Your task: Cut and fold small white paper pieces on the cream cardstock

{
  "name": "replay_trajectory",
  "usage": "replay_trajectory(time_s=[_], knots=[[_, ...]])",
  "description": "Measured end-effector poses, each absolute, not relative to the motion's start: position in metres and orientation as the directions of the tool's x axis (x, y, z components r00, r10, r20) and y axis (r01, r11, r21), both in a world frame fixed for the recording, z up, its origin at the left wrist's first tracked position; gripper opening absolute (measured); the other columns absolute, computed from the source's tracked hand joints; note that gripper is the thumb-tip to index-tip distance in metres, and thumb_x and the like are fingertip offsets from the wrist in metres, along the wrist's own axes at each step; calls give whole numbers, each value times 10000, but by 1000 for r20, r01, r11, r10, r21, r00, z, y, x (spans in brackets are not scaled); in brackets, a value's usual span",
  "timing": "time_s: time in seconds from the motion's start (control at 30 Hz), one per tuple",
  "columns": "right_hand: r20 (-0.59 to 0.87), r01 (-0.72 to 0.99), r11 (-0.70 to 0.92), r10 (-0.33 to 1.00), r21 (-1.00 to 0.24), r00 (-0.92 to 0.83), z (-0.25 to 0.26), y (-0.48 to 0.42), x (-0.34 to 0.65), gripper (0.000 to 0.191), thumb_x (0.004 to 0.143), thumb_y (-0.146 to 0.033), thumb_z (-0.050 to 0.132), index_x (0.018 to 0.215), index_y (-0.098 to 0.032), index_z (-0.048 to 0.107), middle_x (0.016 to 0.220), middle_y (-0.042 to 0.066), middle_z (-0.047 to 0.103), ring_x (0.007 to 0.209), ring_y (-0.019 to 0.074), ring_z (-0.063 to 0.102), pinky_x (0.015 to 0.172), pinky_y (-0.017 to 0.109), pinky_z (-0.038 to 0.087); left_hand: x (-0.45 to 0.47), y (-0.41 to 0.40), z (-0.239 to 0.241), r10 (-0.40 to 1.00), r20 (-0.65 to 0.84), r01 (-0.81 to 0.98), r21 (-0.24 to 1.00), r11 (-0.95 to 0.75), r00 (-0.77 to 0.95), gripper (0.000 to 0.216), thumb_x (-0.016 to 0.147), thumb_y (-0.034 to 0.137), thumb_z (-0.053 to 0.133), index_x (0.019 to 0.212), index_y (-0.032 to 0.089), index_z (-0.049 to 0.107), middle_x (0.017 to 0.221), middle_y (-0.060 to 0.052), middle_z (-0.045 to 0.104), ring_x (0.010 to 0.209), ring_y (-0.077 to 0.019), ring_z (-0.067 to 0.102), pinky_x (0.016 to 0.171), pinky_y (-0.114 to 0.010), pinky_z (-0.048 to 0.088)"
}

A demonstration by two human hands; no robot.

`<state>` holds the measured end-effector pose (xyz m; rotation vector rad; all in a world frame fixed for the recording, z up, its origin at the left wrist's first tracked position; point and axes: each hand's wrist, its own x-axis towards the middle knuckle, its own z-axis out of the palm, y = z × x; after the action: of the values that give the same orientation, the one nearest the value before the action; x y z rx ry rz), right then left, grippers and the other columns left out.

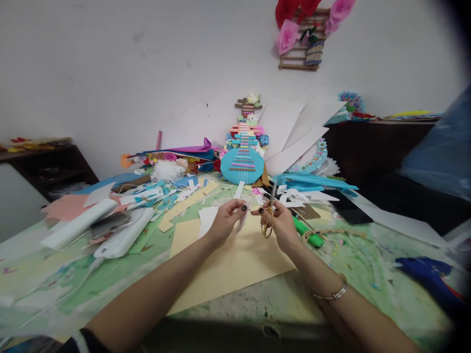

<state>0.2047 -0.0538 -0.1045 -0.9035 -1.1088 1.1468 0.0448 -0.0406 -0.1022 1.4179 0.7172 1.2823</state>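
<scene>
1 L hand [225, 224]: thumb & fingertips pinched on 1 sm. wht paper scrap [242, 221]. 1 R hand [283, 227]: holding 1 pr. gold-handled scissors [273, 198], blades twd 12 o'clock. Both hands above 1 cream card sheet [224, 279]. Fr. hands: 12 o'clock, 1 turquoise lute model [243, 166]; 3 o'clock, 1 blk smartphone [349, 207]; 10 o'clock, wht shred heap [167, 171].

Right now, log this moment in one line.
left hand: pinching white scrap | right hand: holding scissors, blades away from body | below: tan sheet | beyond: blue lute model
</scene>
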Motion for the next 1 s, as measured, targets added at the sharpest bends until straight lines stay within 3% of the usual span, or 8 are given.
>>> replay_trajectory(time_s=[0.1, 0.2, 0.27, 0.47, 0.67, 1.0], knots=[[244, -236, 249, 968, -939, 53, -100, -53, 209, 430, 576, -450, 782, 758, -202, 482, 691, 25, 667, 542, 134, 581, 515, 240, 435, 38, -38, -99, 854, 507, 101, 849, -518, 114, 161, 750, 344, 664, 738, 183, 672, 795, -40, 635, 821, -186, 555, 785, -273, 401], [269, -185, 271, 962, -945, 39, -98, -55, 210, 400, 522, -404, 817, 720, -193, 542, 720, 29, 652, 645, 165, 603, 595, 272, 466, 35, -39, -100, 809, 576, 279, 763, -583, 114, 128, 753, 328, 662, 764, 203, 689, 834, -56, 656, 841, -204, 570, 815, -294, 407], [277, -139, 277, 961, -951, 19, -99, -55, 210, 383, 489, -358, 835, 695, -185, 564, 676, 5, 611, 607, 141, 556, 563, 255, 440, 35, -40, -101, 815, 564, 328, 751, -574, 135, 139, 753, 328, 664, 828, 211, 666, 844, -45, 656, 814, -194, 583, 804, -295, 416], [288, -92, 289, 957, -953, 20, -104, -54, 207, 322, 518, -291, 814, 636, -172, 540, 581, -42, 505, 510, 80, 433, 491, 217, 342, 35, -41, -99, 838, 525, 234, 805, -545, 145, 269, 673, 295, 738, 846, 212, 549, 759, 2, 632, 809, -184, 613, 765, -269, 419], [293, -86, 296, 955, -951, 45, -103, -53, 207, 344, 495, -313, 823, 668, -177, 558, 603, -27, 544, 553, 104, 481, 539, 238, 390, 33, -38, -98, 814, 512, 237, 784, -573, 273, 91, 714, 254, 690, 728, 181, 638, 759, -29, 650, 748, -166, 582, 766, -279, 442], [326, -24, 329, 942, -944, 75, -101, -56, 206, 305, 528, -318, 791, 662, -190, 549, 602, -23, 540, 555, 115, 483, 528, 253, 391, 34, -39, -99, 830, 495, 143, 830, -539, 256, 175, 652, 237, 735, 805, 188, 666, 834, -40, 668, 791, -173, 601, 767, -275, 459]])
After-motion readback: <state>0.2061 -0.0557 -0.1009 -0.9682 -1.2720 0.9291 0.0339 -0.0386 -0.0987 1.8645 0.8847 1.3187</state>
